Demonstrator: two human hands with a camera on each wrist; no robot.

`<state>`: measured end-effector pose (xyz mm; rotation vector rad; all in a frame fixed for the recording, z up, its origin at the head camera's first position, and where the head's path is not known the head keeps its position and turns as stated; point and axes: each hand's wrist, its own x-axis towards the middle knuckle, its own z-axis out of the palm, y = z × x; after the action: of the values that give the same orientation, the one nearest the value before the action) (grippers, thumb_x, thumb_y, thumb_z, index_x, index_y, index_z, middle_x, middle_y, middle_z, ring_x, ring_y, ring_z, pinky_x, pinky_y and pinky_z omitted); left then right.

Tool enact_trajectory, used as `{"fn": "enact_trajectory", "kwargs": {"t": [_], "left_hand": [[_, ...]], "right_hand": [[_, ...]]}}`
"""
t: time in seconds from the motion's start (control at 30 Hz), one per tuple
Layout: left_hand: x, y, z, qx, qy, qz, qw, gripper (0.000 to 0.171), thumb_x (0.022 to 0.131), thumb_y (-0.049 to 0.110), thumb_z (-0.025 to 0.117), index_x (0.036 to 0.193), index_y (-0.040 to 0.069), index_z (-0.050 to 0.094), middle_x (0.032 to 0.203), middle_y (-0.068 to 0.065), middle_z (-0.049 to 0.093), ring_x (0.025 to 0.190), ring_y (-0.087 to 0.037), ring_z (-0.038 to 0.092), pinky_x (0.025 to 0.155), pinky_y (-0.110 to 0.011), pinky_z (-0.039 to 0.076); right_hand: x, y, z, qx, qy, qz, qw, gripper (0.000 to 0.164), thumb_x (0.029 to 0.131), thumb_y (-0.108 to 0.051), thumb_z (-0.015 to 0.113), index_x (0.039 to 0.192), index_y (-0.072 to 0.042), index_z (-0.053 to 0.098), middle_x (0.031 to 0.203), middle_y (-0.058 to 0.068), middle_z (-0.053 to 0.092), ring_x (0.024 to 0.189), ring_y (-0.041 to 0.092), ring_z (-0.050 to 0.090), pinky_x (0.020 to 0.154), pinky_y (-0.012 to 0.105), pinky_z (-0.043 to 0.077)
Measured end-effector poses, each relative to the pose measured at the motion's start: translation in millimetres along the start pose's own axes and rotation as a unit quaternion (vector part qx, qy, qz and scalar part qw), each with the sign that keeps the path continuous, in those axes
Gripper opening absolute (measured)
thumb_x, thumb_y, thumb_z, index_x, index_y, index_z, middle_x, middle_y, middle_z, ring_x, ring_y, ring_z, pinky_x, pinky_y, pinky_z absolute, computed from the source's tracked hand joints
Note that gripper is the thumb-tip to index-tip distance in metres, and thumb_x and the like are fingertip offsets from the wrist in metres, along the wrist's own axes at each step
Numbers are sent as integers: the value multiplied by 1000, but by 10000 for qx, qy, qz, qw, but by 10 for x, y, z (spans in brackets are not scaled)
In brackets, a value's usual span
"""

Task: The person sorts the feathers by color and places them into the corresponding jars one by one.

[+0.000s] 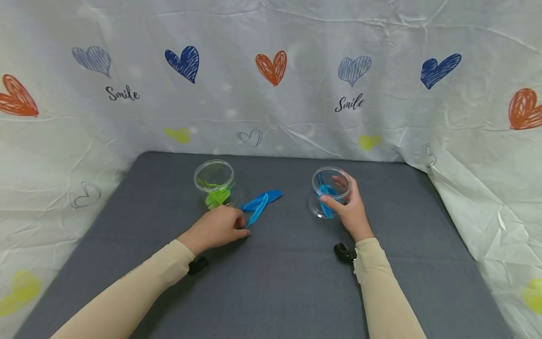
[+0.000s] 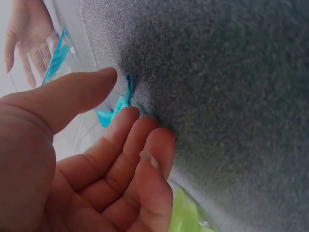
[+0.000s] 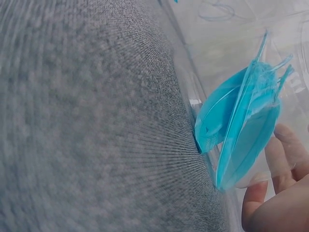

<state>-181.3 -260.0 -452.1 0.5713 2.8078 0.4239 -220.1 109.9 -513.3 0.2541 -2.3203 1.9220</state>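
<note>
Two loose blue feathers (image 1: pixel 259 202) lie crossed on the grey cloth between two clear jars. My left hand (image 1: pixel 220 227) is low over the cloth at the quill end of the nearer feather. In the left wrist view its thumb stands apart from the bent fingers, with a blue feather (image 2: pixel 121 104) beyond the fingertips. My right hand (image 1: pixel 355 214) grips the right clear jar (image 1: pixel 314 203) from its right side, thumb in front. Inside that jar stand several blue feathers (image 3: pixel 246 116).
Behind my left hand stands another clear jar (image 1: pixel 214 163) with green feathers (image 1: pixel 217 197) inside. A grey cloth (image 1: pixel 279 287) covers the table. At the back and sides hangs a white curtain (image 1: pixel 296 113) printed with hearts.
</note>
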Motion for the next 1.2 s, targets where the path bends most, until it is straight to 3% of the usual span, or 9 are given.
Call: {"fn": "enact_trajectory", "kwargs": {"t": [0.37,0.77,0.93,1.2], "left_hand": [[48,-58,72,-474,65,-384,9981,15,97,21,78,83,16,75,71,4,65,61,-12,58,58,-29,49],[23,-27,86,-410,143,-457,9980,24,90,22,78,67,22,69,62,5,60,55,-14,55,51,-30,44],[25,24,67,-182,421,-155,9988,20,86,20,78,69,23,69,63,7,60,54,-12,53,49,-29,44],[61,165,-48,-207,837,383,9955,14,85,14,76,74,21,71,63,9,60,50,-9,51,50,-28,44]], "right_hand": [[-4,-8,-4,-128,33,19,9999,89,98,-27,81,170,-24,28,167,4,47,162,26,37,136,61,24],[3,-1,-9,-122,19,38,9999,89,98,-29,82,170,-26,29,167,3,47,162,25,37,135,62,24],[-9,-14,-27,-105,18,46,9999,89,98,-30,82,169,-27,29,167,2,47,162,24,36,135,61,25],[-1,11,-9,-63,11,43,10000,88,98,-30,82,169,-27,29,167,2,47,162,25,36,134,62,26]]}}
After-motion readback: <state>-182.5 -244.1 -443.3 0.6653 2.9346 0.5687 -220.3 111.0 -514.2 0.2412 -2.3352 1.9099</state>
